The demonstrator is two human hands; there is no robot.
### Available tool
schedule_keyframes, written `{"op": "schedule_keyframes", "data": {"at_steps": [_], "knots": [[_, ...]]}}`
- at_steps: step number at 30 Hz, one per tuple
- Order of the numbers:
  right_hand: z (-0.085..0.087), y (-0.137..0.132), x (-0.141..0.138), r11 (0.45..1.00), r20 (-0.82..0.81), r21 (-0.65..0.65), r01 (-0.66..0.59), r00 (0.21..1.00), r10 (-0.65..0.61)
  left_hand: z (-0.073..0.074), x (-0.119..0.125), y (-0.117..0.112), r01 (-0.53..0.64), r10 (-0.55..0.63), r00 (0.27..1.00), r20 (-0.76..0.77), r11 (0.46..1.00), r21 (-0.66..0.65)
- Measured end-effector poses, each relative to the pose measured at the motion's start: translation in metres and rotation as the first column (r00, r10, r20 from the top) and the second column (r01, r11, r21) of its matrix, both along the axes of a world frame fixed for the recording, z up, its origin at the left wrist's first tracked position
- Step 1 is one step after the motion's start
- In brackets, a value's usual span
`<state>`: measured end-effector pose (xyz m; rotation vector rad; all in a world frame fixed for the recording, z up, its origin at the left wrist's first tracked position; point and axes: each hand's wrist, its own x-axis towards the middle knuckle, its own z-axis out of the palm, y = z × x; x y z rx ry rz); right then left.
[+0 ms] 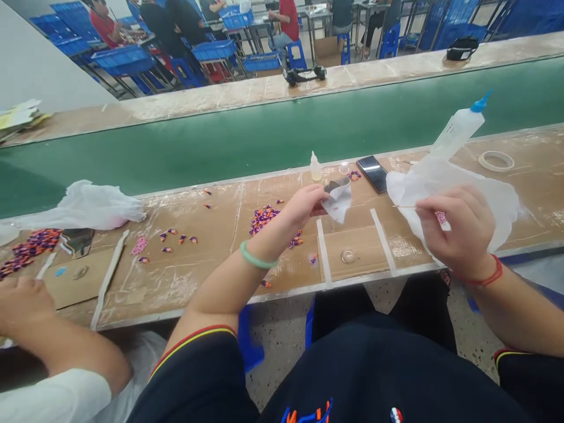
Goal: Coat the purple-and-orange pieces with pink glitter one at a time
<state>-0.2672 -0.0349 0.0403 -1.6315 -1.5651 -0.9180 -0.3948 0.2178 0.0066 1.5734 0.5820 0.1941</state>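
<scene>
My left hand (304, 205), with a green bangle on the wrist, is closed in a pinch on a small white packet (338, 201) held just above the taped workbench (211, 276). My right hand (458, 226), with a red cord on the wrist, is closed around a thin stick (403, 206) and a small pink piece (440, 218), over a white plastic bag (440, 176). A pile of small purple and orange pieces (263, 216) lies just left of my left hand. A small round clear dish (348, 256) sits inside a taped square between my hands.
A glue bottle with a blue tip (460, 126) leans on the bag. A small dropper bottle (315, 167), a phone (372, 173) and a tape roll (496, 160) lie along the bench's far edge, beside a green conveyor belt (264, 135). A co-worker's arm (48, 329) rests at left.
</scene>
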Motion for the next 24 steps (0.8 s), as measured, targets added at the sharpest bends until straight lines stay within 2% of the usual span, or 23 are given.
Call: {"op": "schedule_keyframes", "data": {"at_steps": [3, 6, 9, 12, 14, 16, 18, 21, 24], "knots": [[-0.018, 0.004, -0.001, 1.0, -0.111, -0.008, 0.009, 0.994, -0.01, -0.026, 0.022, 0.019, 0.1, -0.079, 0.984, -0.16, 0.987, 0.124], [-0.031, 0.006, -0.006, 1.0, -0.184, -0.028, -0.007, 0.983, 0.002, -0.039, 0.035, 0.023, 0.223, -0.151, 0.939, -0.31, 0.951, 0.213], [-0.04, 0.007, -0.012, 0.998, -0.235, -0.044, -0.039, 0.972, 0.027, -0.035, 0.04, 0.024, 0.324, -0.18, 0.897, -0.403, 0.888, 0.325], [-0.046, 0.009, -0.018, 0.993, -0.298, -0.068, -0.093, 0.952, 0.069, -0.02, 0.031, 0.03, 0.34, -0.146, 0.896, -0.42, 0.832, 0.438], [-0.052, 0.01, -0.021, 0.982, -0.334, -0.111, -0.156, 0.936, 0.111, -0.009, 0.013, 0.032, 0.277, -0.085, 0.935, -0.343, 0.779, 0.563], [-0.059, 0.013, -0.024, 0.957, -0.355, -0.178, -0.23, 0.922, 0.156, -0.003, -0.016, 0.026, 0.129, -0.025, 0.988, -0.154, 0.682, 0.72], [-0.066, 0.015, -0.026, 0.923, -0.337, -0.268, -0.276, 0.924, 0.178, -0.004, -0.051, 0.012, -0.021, 0.014, 1.0, 0.016, 0.64, 0.768], [-0.077, 0.016, -0.03, 0.883, -0.262, -0.39, -0.261, 0.951, 0.165, -0.021, -0.099, -0.022, -0.136, 0.048, 0.989, 0.139, 0.661, 0.738], [-0.084, 0.015, -0.035, 0.87, -0.22, -0.432, -0.238, 0.963, 0.155, -0.05, -0.128, -0.059, -0.198, 0.107, 0.979, 0.173, 0.704, 0.682]]}}
